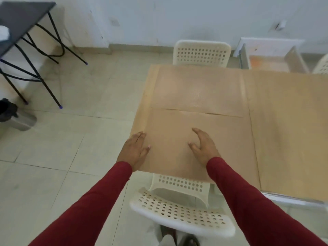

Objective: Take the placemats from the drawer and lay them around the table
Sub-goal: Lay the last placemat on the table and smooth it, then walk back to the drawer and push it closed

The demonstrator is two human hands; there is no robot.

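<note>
Two tan woven placemats lie on the left end of the light wooden table (287,132). The far placemat (197,89) sits in front of the far chair. The near placemat (170,126) lies just below it, its far edge overlapping the other mat slightly. My left hand (134,150) rests flat on the near mat's left edge at the table's side. On the same mat, fingers spread, my right hand (204,146) presses down near its middle. An open drawer (273,61) shows at the back right, its inside looking bare.
A white perforated chair (179,210) stands tucked under the near edge, directly below my arms. Another white chair (201,53) faces it at the far side, a third at the right edge. A black folding table (26,18) and a metal bin (16,118) stand left.
</note>
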